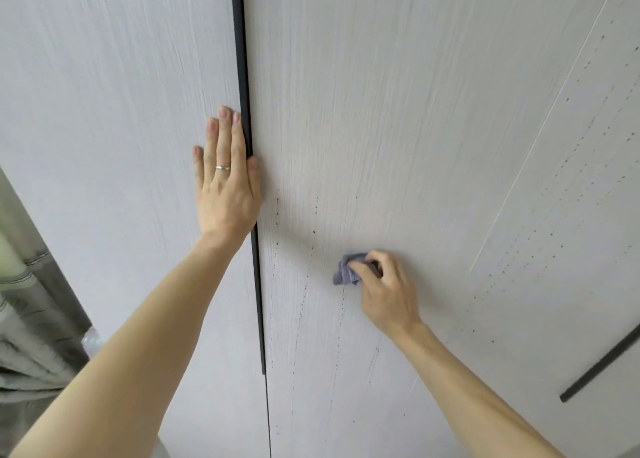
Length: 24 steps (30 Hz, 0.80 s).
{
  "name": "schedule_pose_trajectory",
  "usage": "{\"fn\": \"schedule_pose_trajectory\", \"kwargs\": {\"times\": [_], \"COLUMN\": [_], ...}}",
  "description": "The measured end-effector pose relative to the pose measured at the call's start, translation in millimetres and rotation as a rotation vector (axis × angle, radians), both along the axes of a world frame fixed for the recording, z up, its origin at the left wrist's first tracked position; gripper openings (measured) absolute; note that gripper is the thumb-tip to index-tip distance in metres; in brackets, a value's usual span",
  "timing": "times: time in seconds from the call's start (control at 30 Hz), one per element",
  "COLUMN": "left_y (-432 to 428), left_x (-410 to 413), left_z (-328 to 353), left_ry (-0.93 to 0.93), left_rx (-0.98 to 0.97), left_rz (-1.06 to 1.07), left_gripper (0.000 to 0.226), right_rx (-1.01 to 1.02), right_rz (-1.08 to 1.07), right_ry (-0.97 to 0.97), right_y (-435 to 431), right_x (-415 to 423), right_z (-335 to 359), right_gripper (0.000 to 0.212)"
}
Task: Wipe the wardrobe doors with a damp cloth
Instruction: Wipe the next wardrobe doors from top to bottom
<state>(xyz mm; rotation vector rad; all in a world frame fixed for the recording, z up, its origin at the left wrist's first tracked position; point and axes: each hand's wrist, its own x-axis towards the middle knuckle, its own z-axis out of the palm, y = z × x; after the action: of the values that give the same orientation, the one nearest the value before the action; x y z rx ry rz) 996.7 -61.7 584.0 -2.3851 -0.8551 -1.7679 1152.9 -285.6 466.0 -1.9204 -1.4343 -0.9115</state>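
Doors: pale wardrobe doors (433,145), dark specks low down.
Left hand (227,180): flat, fingers straight, bracing.
Right hand (384,284): bunched round the cloth (346,272), pressed mid-door.
Tip: I'd follow the drip trails downward.

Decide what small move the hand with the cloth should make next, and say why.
Probably sweep the cloth in the right hand leftward: dark specks dot the door there, and the left hand rests flat on the neighbouring door, bracing it.

L hand (227,183) on L door (114,138), cloth (346,272) on R door (415,128)
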Motion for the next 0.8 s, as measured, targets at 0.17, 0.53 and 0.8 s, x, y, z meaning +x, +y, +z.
{"fn": "schedule_pose_trajectory", "kwargs": {"times": [0.17,0.53,0.8], "left_y": [0.2,4.7,13.8], "left_x": [-3.8,-10.3,-8.9], "left_z": [-0.4,-15.4,-26.1], "left_ry": [0.011,0.096,0.082], "left_rx": [-0.001,0.023,0.048], "left_rz": [-0.001,0.003,-0.038], "left_gripper": [0.054,0.054,0.059], "right_rx": [0.239,0.062,0.218], "right_rz": [0.025,0.086,0.056], "right_ry": [0.023,-0.228,-0.135], "right_y": [31.9,49.4,73.5], "right_x": [-17.4,-20.9,-40.7], "right_z": [112.7,39.0,126.0], "right_gripper": [0.034,0.034,0.036]}}
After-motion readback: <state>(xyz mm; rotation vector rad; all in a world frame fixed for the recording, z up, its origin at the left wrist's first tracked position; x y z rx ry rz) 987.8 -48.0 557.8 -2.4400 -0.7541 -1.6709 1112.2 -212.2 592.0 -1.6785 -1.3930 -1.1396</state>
